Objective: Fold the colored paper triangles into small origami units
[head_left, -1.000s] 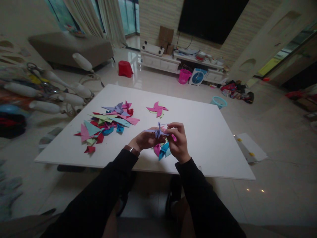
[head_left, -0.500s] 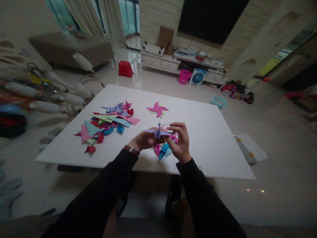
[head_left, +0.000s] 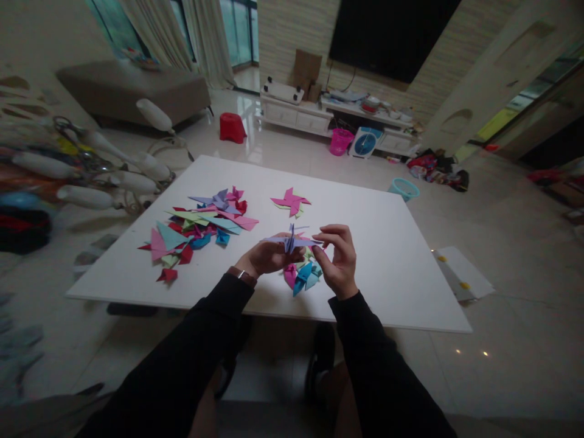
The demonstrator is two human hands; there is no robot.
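A purple origami crane (head_left: 291,243) is held above the white table, its wings spread to both sides. My left hand (head_left: 265,258) is closed on its body and left side from below. At the tip of the right wing, the thumb and forefinger of my right hand (head_left: 339,261) come together, with the other fingers curled above. Beneath my hands lies a small cluster of folded paper pieces, among them a blue one (head_left: 303,278) and a pink one (head_left: 289,275). A pink and light-green paper pinwheel (head_left: 291,201) rests farther back on the table.
On the left of the white table (head_left: 387,267) is a heap of colourful folded paper (head_left: 201,222). A lamp with several white shades (head_left: 86,196) stands close to the left edge. Beyond are a red stool (head_left: 232,128), a pink bin (head_left: 340,141) and a light-blue basket (head_left: 404,188).
My right hand has shifted slightly to the right, out to the crane's wing tip. More of the paper cluster below shows. My left hand and the crane have barely moved.
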